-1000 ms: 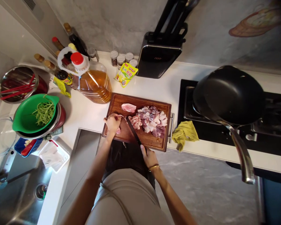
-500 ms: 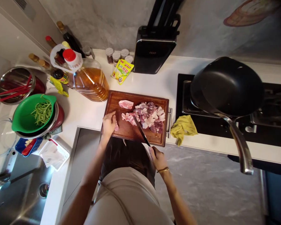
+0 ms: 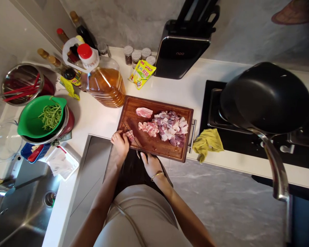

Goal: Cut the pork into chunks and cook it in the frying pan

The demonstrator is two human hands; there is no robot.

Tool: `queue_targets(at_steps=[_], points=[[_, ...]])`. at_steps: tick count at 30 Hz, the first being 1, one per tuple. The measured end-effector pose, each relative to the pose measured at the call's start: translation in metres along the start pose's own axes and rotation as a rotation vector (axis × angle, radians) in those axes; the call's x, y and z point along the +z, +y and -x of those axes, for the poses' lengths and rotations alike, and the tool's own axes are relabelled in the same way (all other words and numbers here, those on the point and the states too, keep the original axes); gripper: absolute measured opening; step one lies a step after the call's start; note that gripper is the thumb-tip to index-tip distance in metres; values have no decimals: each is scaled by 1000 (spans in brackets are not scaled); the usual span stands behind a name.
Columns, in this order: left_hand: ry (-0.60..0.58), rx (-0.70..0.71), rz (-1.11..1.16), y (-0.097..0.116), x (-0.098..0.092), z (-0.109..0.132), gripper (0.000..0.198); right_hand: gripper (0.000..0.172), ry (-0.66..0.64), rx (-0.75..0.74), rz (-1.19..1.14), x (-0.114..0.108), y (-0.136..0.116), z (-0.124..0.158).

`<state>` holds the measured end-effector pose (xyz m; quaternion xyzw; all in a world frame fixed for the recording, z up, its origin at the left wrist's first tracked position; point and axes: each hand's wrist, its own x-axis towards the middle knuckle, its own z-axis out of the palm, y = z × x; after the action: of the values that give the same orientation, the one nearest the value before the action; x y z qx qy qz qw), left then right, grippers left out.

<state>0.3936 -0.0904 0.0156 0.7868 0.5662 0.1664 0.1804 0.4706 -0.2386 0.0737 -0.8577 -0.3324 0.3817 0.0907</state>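
meat piece (image 3: pixel 130 136) touching left hand (image 3: pixel 119 145) fingers (image 3: pixel 124 137), knife (image 3: pixel 134 134) alongside (right hand (image 3: pixel 150 164))

— What sits at the left end of the tabletop (image 3: pixel 98 120)?
— A big oil jug (image 3: pixel 104 85) with a red cap, sauce bottles (image 3: pixel 67 72) behind it, a green colander (image 3: pixel 28 120) of green beans (image 3: pixel 50 116), and a steel bowl (image 3: pixel 23 65) with red chopsticks (image 3: pixel 22 91).
— And to the right?
— A black wok (image 3: pixel 266 96) on the hob (image 3: pixel 213 113), with a yellow cloth (image 3: pixel 208 142) just beside it. A knife block (image 3: pixel 181 56), spice jars (image 3: pixel 136 56) and a yellow packet (image 3: pixel 142 73) stand by the wall.

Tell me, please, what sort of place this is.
Most likely a home kitchen: a black wok sits on the hob, a steel sink is set into the white counter, and chopped raw meat lies on a wooden cutting board.
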Motion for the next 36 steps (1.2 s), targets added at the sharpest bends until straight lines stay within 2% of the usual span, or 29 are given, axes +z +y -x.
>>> queue_targets(at_steps=[6,10,16,23,28,30,36], points=[[-55,-5,-202,14,19,-5,30,48,-80,53,21,6,-8,-3],[-66,10,-289,9,27,-6,33,48,-116,74,15,7,-8,3],[-125,23,-286,3,34,-5,33,49,-150,122,20,12,-4,10],[-180,-15,-267,4,36,-6,29,51,-158,132,6,3,-30,-17],[-166,-33,-233,6,34,-7,30,51,-98,79,-31,2,-45,-39],[-152,-46,-224,6,35,-7,32,50,-93,75,-20,3,-40,-34],[-129,-42,-235,5,40,-6,36,48,-224,151,48,8,-4,11]])
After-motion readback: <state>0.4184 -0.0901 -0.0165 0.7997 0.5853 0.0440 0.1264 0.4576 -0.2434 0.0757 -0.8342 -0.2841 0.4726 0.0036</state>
